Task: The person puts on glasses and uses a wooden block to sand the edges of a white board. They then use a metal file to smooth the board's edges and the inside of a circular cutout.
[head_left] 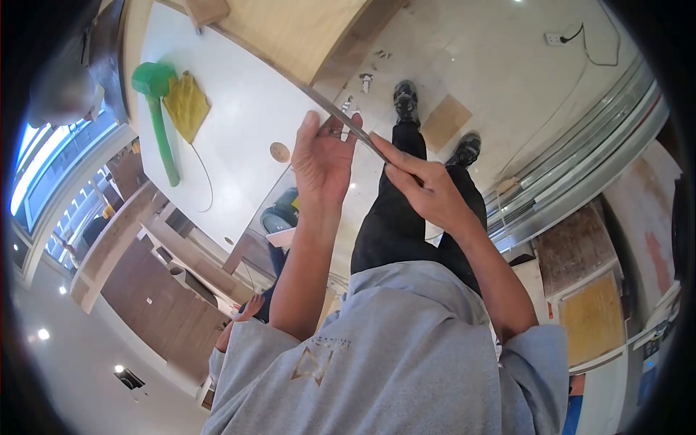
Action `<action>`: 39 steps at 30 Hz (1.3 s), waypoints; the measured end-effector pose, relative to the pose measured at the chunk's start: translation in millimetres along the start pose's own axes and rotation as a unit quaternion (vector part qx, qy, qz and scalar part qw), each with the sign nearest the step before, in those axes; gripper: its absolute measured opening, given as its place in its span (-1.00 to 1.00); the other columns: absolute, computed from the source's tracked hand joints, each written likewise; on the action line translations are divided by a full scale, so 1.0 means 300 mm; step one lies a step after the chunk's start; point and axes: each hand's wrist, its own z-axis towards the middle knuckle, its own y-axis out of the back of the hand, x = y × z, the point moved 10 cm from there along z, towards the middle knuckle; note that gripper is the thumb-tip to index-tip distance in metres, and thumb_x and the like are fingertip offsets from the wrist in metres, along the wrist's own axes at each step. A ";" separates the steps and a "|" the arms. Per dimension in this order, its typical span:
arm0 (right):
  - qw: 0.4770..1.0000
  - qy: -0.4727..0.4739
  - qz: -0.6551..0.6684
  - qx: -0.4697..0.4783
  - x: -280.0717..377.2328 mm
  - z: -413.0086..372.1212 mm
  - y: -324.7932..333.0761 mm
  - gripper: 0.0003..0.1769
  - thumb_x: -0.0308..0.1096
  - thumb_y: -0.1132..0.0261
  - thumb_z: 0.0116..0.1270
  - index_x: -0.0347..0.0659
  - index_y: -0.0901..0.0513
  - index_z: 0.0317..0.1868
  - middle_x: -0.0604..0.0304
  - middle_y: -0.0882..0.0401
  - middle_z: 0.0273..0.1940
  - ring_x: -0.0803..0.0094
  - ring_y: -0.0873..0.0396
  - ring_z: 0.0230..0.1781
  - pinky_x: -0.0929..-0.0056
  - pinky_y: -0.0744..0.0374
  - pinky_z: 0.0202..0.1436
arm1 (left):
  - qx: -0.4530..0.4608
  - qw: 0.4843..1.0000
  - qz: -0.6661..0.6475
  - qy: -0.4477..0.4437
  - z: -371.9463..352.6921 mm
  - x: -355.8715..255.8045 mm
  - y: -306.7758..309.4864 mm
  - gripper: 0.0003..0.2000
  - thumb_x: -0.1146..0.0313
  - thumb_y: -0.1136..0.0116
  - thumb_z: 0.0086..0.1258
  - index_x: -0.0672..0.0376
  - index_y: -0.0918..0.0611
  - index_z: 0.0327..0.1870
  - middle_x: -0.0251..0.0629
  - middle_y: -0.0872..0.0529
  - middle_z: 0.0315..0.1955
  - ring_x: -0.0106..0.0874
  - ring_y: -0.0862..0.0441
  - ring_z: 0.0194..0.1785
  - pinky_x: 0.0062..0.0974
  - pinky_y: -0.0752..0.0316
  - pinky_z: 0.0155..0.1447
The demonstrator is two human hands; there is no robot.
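Observation:
A long, thin dark strip (362,138) runs along the edge of a white panel (239,109) and juts out past its corner. My right hand (428,185) pinches the near end of this strip between thumb and fingers. Palm up, my left hand (326,163) lies under the strip by the panel's corner, its thumb spread away and its fingers passing behind the strip. On the panel lie a green mallet (161,119) and a yellow cloth (187,107) touching the mallet's head. A round tan spot (279,151) shows near my left wrist.
Plywood (290,32) adjoins the panel's far edge. Small scraps (366,83) and a tan board piece (446,119) lie on the floor near my shoes. Long metal profiles (580,174) stretch along the right. Another person's hand (254,306) shows at lower left; a power socket (555,39) lies at upper right.

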 end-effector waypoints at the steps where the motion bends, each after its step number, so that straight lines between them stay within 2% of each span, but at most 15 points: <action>1: 1.000 -0.009 0.003 0.006 0.011 0.023 -0.022 -0.44 -0.43 -0.23 0.78 -0.16 -0.56 0.70 0.05 -0.80 0.44 0.49 -0.74 0.27 0.42 -0.60 0.46 | -0.001 1.000 0.005 -0.002 -0.001 -0.002 -0.006 -0.79 0.30 -0.53 0.57 0.09 -0.75 0.06 -0.17 -0.81 0.04 -0.23 -0.71 0.24 0.09 -0.51 0.59; 5: 0.997 0.044 -0.064 -0.015 0.093 0.157 -0.032 -0.45 -0.43 -0.28 0.73 -0.08 -0.62 0.65 -0.03 -0.79 0.44 0.43 -0.88 0.03 0.42 -0.72 0.20 | -0.022 0.999 0.027 0.004 -0.004 -0.007 -0.011 -0.82 0.30 -0.53 0.57 0.09 -0.76 0.03 -0.18 -0.80 0.02 -0.24 -0.68 0.29 0.09 -0.48 0.63; 7: 0.997 0.035 -0.066 -0.013 0.106 0.155 -0.029 -0.44 -0.43 -0.30 0.73 -0.03 -0.61 0.66 -0.10 -0.83 0.35 0.38 -0.89 -0.03 0.38 -0.73 0.18 | -0.019 1.000 0.022 -0.003 -0.005 -0.005 0.000 -0.83 0.29 -0.52 0.58 0.08 -0.76 0.03 -0.19 -0.81 0.00 -0.24 -0.69 0.27 0.10 -0.48 0.63; 11: 0.984 0.152 -0.036 -0.080 0.064 0.021 0.020 -0.42 -0.39 -0.32 0.72 0.16 -0.62 0.67 -0.26 -0.83 0.07 0.11 -0.89 -0.12 0.27 -0.75 0.09 | 0.002 1.000 -0.005 0.005 0.006 -0.001 0.010 -0.83 0.29 -0.51 0.58 0.08 -0.76 0.02 -0.20 -0.83 -0.03 -0.25 -0.71 0.24 0.11 -0.48 0.62; 15: 0.994 0.058 -0.072 -0.056 0.019 0.029 0.000 -0.41 -0.37 -0.32 0.71 0.23 -0.62 0.66 -0.27 -0.83 0.07 -0.06 -0.86 -0.11 0.23 -0.75 0.09 | 0.003 1.000 0.009 -0.001 -0.001 -0.001 0.003 -0.82 0.28 -0.52 0.58 0.07 -0.77 0.04 -0.19 -0.84 -0.02 -0.25 -0.72 0.23 0.13 -0.49 0.61; 17: 0.994 0.033 -0.094 -0.046 0.046 0.094 -0.027 -0.42 -0.37 -0.32 0.71 0.22 -0.63 0.66 -0.25 -0.84 0.12 -0.05 -0.84 -0.14 0.26 -0.74 0.08 | 0.002 1.000 0.012 -0.007 0.003 -0.006 0.006 -0.82 0.27 -0.52 0.58 0.06 -0.77 0.04 -0.19 -0.85 -0.01 -0.24 -0.72 0.24 0.15 -0.49 0.60; 19: 0.990 0.066 -0.117 -0.050 0.087 0.140 -0.032 -0.42 -0.37 -0.33 0.71 0.21 -0.63 0.66 -0.24 -0.83 0.15 0.00 -0.80 -0.22 0.30 -0.73 0.04 | -0.006 1.000 0.027 -0.004 -0.001 -0.012 -0.003 -0.82 0.27 -0.52 0.58 0.06 -0.77 0.05 -0.18 -0.84 0.00 -0.23 -0.72 0.24 0.16 -0.50 0.60; 24: 0.992 0.102 -0.028 -0.073 0.063 0.038 -0.008 -0.42 -0.34 -0.33 0.72 0.22 -0.62 0.66 -0.23 -0.82 0.15 -0.05 -0.75 -0.29 0.32 -0.73 0.00 | 0.011 1.000 0.010 0.001 0.006 -0.007 0.008 -0.81 0.27 -0.51 0.59 0.08 -0.77 0.05 -0.18 -0.83 0.03 -0.20 -0.73 0.26 0.16 -0.49 0.60; 26: 0.993 0.096 -0.032 -0.062 0.058 0.016 -0.008 -0.42 -0.37 -0.31 0.72 0.17 -0.62 0.67 -0.19 -0.84 0.19 0.11 -0.75 -0.23 0.33 -0.73 0.05 | 0.015 1.000 0.010 0.001 0.002 -0.002 0.004 -0.81 0.27 -0.50 0.59 0.08 -0.76 0.06 -0.18 -0.82 0.05 -0.19 -0.73 0.27 0.17 -0.49 0.61; 27: 0.995 0.072 -0.043 -0.052 0.055 0.015 -0.008 -0.43 -0.39 -0.30 0.73 0.13 -0.62 0.67 -0.14 -0.86 0.22 0.30 -0.74 -0.18 0.35 -0.72 0.11 | 0.026 1.000 0.013 0.004 -0.002 0.002 -0.009 -0.81 0.26 -0.49 0.61 0.08 -0.77 0.08 -0.20 -0.85 0.06 -0.23 -0.73 0.25 0.10 -0.49 0.60; 29: 0.996 0.041 -0.071 -0.041 0.073 0.041 -0.015 -0.43 -0.42 -0.29 0.74 0.10 -0.62 0.67 -0.13 -0.87 0.19 0.48 -0.68 -0.19 0.37 -0.71 0.11 | 0.050 0.999 0.020 0.007 -0.011 0.005 -0.039 -0.81 0.26 -0.45 0.63 0.06 -0.79 0.13 -0.24 -0.89 0.10 -0.30 -0.75 0.20 -0.05 -0.49 0.58; 32: 0.991 0.054 -0.111 -0.046 0.111 0.147 -0.039 -0.42 -0.41 -0.31 0.72 0.14 -0.63 0.67 -0.17 -0.85 0.02 0.49 -0.55 -0.32 0.39 -0.69 -0.02 | -0.006 0.999 0.049 -0.011 0.003 -0.009 -0.011 -0.81 0.25 -0.47 0.62 0.10 -0.74 0.07 -0.17 -0.82 0.05 -0.21 -0.72 0.29 0.18 -0.50 0.59; 34: 0.986 0.102 -0.124 -0.051 0.131 0.174 -0.041 -0.41 -0.41 -0.32 0.71 0.16 -0.63 0.67 -0.16 -0.82 -0.07 0.50 -0.50 -0.37 0.40 -0.66 -0.09 | -0.008 0.999 0.049 -0.003 -0.001 -0.011 -0.014 -0.80 0.25 -0.48 0.62 0.10 -0.74 0.07 -0.17 -0.83 0.05 -0.21 -0.71 0.31 0.18 -0.51 0.59; 37: 0.996 0.024 -0.077 -0.044 0.078 0.120 -0.022 -0.39 -0.43 -0.32 0.70 0.14 -0.62 0.68 -0.13 -0.83 -0.03 0.50 -0.48 -0.36 0.46 -0.62 -0.10 | 0.007 0.999 0.034 0.000 0.002 -0.003 -0.004 -0.79 0.26 -0.48 0.61 0.10 -0.75 0.08 -0.16 -0.83 0.07 -0.21 -0.71 0.32 0.18 -0.51 0.58; 39: 0.996 0.037 -0.062 -0.046 0.064 0.046 -0.002 -0.40 -0.38 -0.32 0.70 0.24 -0.62 0.67 -0.15 -0.86 -0.04 0.05 -0.72 -0.18 0.31 -0.71 -0.03 | 0.017 1.000 0.026 -0.001 0.004 -0.007 0.000 -0.78 0.26 -0.49 0.60 0.10 -0.75 0.10 -0.15 -0.83 0.07 -0.20 -0.71 0.33 0.19 -0.51 0.59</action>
